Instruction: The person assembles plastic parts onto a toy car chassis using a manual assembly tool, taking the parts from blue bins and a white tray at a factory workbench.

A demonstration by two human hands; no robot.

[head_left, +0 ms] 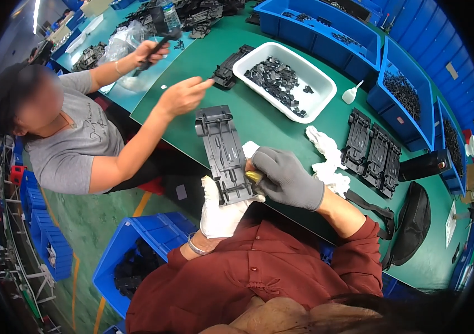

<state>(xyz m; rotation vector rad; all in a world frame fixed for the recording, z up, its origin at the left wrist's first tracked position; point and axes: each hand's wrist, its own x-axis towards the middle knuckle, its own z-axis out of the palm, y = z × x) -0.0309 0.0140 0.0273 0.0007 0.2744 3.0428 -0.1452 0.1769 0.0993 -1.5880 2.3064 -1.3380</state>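
Head view: left hand (pixel 223 218), white glove, clamped on the lower end of one dark grey moulded part (pixel 223 146), thumb along its left side, fingers beneath; the part is long, ribbed, tilted, held up in front of the near edge of the green table (pixel 429 261). Right hand (pixel 291 177), grey glove, fingers closed on one small yellow item (pixel 254 176), kind too hidden to tell, at the right edge of the same part; the two hands near each other, either side of its lower end. On the table: one white basin (pixel 316 104) of small black pieces (pixel 276 78); one dark part (pixel 228 68) just beside it; one small white bottle (pixel 349 96) with nozzle; one row of dark moulded parts (pixel 371 153); one crumpled white cloth (pixel 326 156) near these; one black pouch (pixel 412 222) with strap. Blue bins (pixel 317 34) along the far side. To the left: one co-worker (pixel 89 131), grey T-shirt, one hand gripping a black object (pixel 158 50), the other reaching over the table. Below: one blue crate (pixel 115 245) holding dark pieces.
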